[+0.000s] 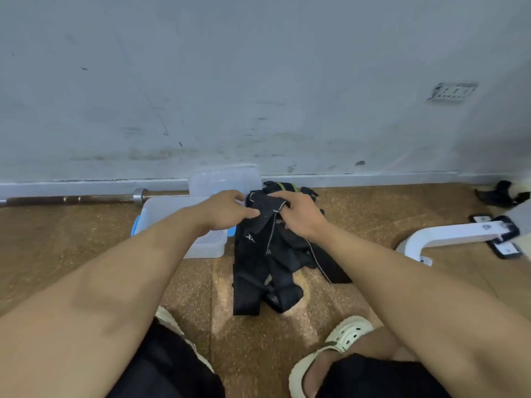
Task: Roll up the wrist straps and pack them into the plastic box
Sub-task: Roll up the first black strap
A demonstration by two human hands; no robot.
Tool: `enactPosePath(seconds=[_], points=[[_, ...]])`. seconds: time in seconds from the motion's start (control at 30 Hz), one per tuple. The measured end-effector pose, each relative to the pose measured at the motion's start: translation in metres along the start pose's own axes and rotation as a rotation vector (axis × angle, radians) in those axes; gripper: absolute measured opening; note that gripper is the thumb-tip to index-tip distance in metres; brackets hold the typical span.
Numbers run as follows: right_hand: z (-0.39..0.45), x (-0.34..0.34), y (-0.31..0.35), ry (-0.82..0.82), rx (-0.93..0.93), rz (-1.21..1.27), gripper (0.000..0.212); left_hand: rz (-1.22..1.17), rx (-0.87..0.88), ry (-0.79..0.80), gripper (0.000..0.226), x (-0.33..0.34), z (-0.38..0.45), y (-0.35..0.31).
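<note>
Left hand: the left hand (227, 209) sits just left of the frame's centre, fingers curled, pinching the left edge of a black fabric wrist strap with pale stitching (264, 209).
Right hand: the right hand (298, 215) sits just right of centre, fingers bent over the right end of the same strap and gripping it; the strap is held between the two hands, raised above the heap below.
Strap heap: a pile of black webbing wrist straps (267, 265) lies on the floor in the middle of the frame, directly under the hands and spreading toward the lower centre; one strap at the top of the pile carries green bands (284, 186).
Plastic box: a clear rectangular plastic box with blue side clips (207, 245) stands on the floor just left of the heap, partly hidden by the left forearm; what it holds cannot be told.
Lid: a clear plastic lid (225, 178) leans against the wall, directly behind the box.
Floor: brown speckled floor (86, 239) fills the lower half of the frame.
Wall: a scuffed grey wall (258, 81) fills the upper half.
Barbell: a dark metal barbell with a chrome collar (86, 199) lies along the wall's foot, at the left.
White frame: a white metal bracket-shaped frame (448, 234) rests on the floor at the right edge.
Footwear: a pale perforated clog (339, 346) shows at lower right.
</note>
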State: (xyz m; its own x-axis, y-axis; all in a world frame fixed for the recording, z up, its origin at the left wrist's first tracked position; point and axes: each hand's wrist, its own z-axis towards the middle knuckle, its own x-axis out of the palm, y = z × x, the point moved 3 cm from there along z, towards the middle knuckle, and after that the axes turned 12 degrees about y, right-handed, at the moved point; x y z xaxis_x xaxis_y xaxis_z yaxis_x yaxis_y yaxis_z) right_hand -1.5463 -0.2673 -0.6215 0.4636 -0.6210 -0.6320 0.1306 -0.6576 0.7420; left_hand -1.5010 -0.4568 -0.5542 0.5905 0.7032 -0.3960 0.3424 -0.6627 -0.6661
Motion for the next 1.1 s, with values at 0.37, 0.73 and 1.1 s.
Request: enactPosePath(seconds=[0.37, 0.73, 1.1], points=[[-0.030, -0.039, 0.034, 0.113, -0.047, -0.129, 0.045, -0.353, 0.205, -0.266, 0.040, 0.009, -0.047, -0.034], [0.029, -0.010, -0.146, 0.025, 0.483, 0.114, 0.038, -0.265, 0.116, -0.171, 0.013, 0.021, -0.001, -0.026], [0.116, 0.045, -0.249, -0.024, 0.717, 0.186, 0.067, -0.265, 0.033, 0.029, 0.020, 0.021, 0.086, -0.021]])
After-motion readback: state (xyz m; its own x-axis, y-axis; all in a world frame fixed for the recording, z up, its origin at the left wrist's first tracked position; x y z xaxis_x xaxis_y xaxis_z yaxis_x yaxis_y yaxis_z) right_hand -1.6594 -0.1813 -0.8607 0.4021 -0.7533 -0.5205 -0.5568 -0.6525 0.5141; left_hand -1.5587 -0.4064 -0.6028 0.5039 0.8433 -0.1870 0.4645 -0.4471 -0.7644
